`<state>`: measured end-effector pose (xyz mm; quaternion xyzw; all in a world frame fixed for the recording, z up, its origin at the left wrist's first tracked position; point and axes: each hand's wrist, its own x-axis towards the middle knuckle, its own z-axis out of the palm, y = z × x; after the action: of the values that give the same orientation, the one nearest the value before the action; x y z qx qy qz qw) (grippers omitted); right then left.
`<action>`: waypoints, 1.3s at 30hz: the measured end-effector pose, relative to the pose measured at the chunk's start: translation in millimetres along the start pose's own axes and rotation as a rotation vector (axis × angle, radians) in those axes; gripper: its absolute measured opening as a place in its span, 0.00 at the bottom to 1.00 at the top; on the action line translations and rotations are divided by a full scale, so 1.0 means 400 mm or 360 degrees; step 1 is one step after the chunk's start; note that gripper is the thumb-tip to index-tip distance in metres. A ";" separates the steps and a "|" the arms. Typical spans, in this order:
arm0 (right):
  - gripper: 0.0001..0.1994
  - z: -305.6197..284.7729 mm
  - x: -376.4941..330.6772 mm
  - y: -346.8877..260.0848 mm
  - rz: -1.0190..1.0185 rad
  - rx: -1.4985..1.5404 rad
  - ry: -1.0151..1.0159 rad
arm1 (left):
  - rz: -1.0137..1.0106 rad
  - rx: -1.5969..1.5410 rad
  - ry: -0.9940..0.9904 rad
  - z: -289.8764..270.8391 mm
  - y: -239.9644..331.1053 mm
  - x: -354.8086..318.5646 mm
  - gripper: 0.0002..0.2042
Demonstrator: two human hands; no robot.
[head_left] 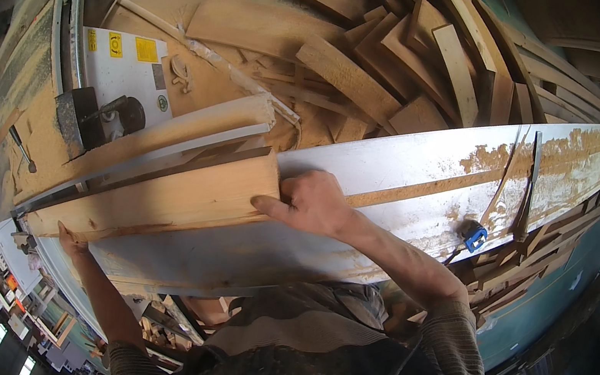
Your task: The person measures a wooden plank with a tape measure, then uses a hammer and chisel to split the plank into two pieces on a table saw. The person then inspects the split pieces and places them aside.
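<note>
A pale wooden board (167,191) lies lengthwise on a long smooth metal machine bed (228,250), along a raised metal fence (198,140). My right hand (310,201) is closed round the board's right end, the thumb on its near face and the other fingers curled over the end. At the board's left end my left hand (73,240) grips the lower near edge; one finger shows and the rest are partly hidden. Just behind the fence lies another rough pale length of wood (237,117).
A blue tape measure (473,235) and a thin dark bar (531,183) rest on the sawdust-streaked right part of the bed. Behind it, brown offcuts (355,79) lie heaped in sawdust. A white machine housing (127,72) with yellow labels stands at left. Wooden strips (538,258) are stacked at right.
</note>
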<state>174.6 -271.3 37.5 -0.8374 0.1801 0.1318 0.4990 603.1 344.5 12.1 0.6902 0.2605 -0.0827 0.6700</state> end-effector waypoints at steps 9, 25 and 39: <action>0.37 -0.001 0.007 -0.013 0.0062 0.0072 0.0027 | -0.0030 -0.0070 0.0021 0.002 -0.002 -0.016 0.25; 0.13 -0.144 -0.323 0.139 0.0356 -0.0325 0.1112 | 0.0126 0.0086 0.0548 0.349 -0.066 -0.564 0.28; 0.18 -0.110 -0.709 0.337 0.0628 -0.0284 0.1356 | 0.0728 0.0523 -0.0913 0.544 -0.421 -1.201 0.20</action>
<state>-137.5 -320.8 65.5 -0.8064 0.5120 -0.1160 0.2723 166.4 8.8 66.8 0.7772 -0.1141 -0.1611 0.5975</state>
